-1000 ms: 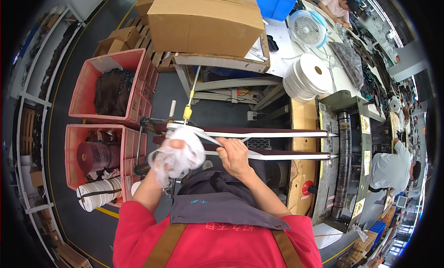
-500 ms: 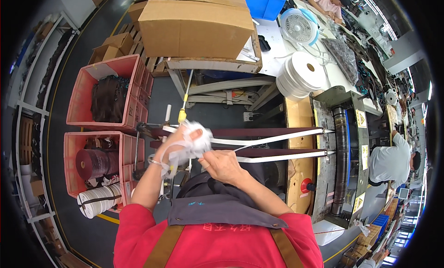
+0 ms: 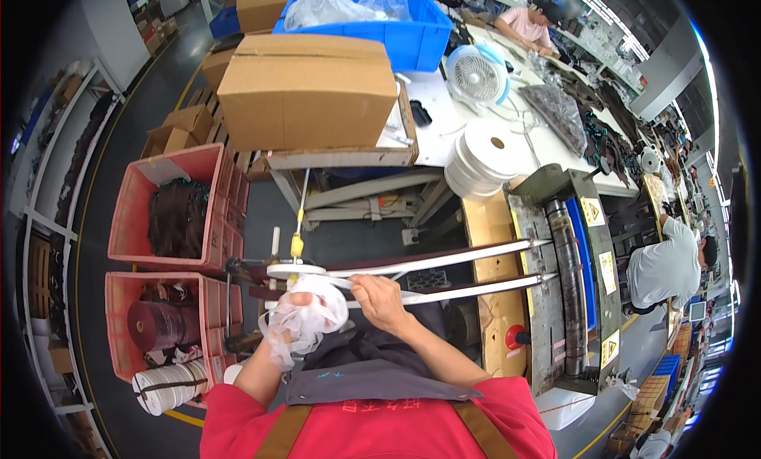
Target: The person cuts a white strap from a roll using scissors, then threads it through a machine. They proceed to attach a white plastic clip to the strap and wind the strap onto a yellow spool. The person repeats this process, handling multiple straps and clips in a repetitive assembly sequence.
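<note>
A loose, crumpled tangle of translucent white film strip [image 3: 317, 320] is bunched in my left hand [image 3: 301, 299], covering most of its fingers. My right hand [image 3: 384, 305] is closed, pinching a white tape [image 3: 339, 283] just right of the tangle. Past my hands, two long white tapes [image 3: 452, 258] run with dark maroon bands [image 3: 357, 264] from the left towards the roller machine [image 3: 567, 261]. A flat white disc [image 3: 295, 270] sits at the left end, directly beyond my left hand.
Pink bins [image 3: 162, 277] holding dark material and a maroon roll [image 3: 158, 326] stand at left. Ahead are a cardboard box [image 3: 309, 98], blue crate [image 3: 396, 43], white spool stack [image 3: 487, 158] and fan [image 3: 477, 74]. Other people [image 3: 666, 265] work at the right and far right.
My left hand has moved down and nearer my body with the film tangle. My right hand has shifted slightly right and nearer. The view has tilted up, showing more of the blue crate.
</note>
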Action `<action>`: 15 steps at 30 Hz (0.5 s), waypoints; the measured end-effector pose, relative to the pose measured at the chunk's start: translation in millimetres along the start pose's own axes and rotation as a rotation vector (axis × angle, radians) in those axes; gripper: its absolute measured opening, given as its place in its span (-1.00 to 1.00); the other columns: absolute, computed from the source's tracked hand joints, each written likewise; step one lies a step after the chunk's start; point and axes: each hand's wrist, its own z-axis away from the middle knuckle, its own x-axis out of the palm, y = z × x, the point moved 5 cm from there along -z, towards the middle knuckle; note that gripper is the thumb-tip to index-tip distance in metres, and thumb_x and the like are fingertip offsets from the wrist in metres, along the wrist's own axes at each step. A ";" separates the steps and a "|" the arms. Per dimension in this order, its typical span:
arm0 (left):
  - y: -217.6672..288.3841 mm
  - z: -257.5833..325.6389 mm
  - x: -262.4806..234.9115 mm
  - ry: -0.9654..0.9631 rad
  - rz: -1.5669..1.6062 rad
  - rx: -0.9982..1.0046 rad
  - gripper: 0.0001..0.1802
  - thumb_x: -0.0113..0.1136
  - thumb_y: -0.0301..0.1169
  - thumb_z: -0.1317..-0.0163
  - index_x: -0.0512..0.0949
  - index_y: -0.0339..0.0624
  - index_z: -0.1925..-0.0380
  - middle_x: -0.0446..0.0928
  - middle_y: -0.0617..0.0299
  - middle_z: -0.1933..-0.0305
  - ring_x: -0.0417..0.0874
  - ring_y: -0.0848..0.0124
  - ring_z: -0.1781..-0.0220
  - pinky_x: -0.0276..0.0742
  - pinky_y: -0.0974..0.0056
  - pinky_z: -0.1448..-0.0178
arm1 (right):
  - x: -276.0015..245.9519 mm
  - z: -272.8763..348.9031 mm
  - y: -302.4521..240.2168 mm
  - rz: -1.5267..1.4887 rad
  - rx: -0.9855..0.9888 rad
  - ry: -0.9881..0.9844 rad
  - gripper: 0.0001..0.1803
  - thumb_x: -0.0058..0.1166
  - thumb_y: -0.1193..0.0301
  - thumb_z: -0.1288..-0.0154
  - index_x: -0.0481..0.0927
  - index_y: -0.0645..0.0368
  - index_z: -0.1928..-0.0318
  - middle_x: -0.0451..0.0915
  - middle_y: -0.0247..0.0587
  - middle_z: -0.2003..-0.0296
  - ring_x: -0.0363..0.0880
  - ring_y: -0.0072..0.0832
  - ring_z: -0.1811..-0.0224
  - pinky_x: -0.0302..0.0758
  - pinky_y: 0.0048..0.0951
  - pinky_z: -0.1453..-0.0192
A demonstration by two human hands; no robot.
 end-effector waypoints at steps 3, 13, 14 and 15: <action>19.7 6.0 0.6 -0.050 0.230 0.094 -0.60 0.15 -0.30 0.05 0.43 -0.40 0.27 0.53 -0.01 0.40 0.59 0.23 0.44 0.56 0.25 0.37 | 0.0 0.4 -0.5 -0.002 -0.004 -0.035 -0.82 -0.04 0.42 -0.14 0.51 0.24 0.27 0.51 -0.14 0.52 0.48 -0.22 0.51 0.40 -0.31 0.41; 75.0 -10.1 17.9 0.088 -0.045 0.613 -0.63 0.08 -0.45 -0.03 0.39 -0.40 0.13 0.50 -0.04 0.17 0.58 0.22 0.19 0.57 0.27 0.18 | 12.5 7.9 -6.2 0.037 -0.085 -0.152 -0.83 0.02 0.38 -0.13 0.51 0.22 0.32 0.49 -0.19 0.55 0.48 -0.27 0.52 0.40 -0.29 0.36; 79.8 -13.3 21.2 0.158 -0.273 0.748 -0.65 0.08 -0.49 -0.04 0.40 -0.40 0.13 0.51 0.00 0.19 0.59 0.24 0.21 0.56 0.29 0.19 | 14.1 7.3 -8.6 0.007 -0.085 -0.175 -0.83 0.03 0.37 -0.12 0.52 0.21 0.33 0.49 -0.20 0.57 0.47 -0.27 0.57 0.41 -0.29 0.42; 73.8 -18.8 20.4 0.185 -0.415 0.679 -0.73 0.08 -0.55 -0.04 0.44 -0.40 0.20 0.54 0.10 0.27 0.59 0.36 0.28 0.54 0.34 0.21 | 13.9 6.1 -14.1 0.017 -0.152 -0.155 -0.85 0.02 0.35 -0.15 0.47 0.17 0.44 0.48 -0.20 0.62 0.48 -0.31 0.63 0.40 -0.33 0.55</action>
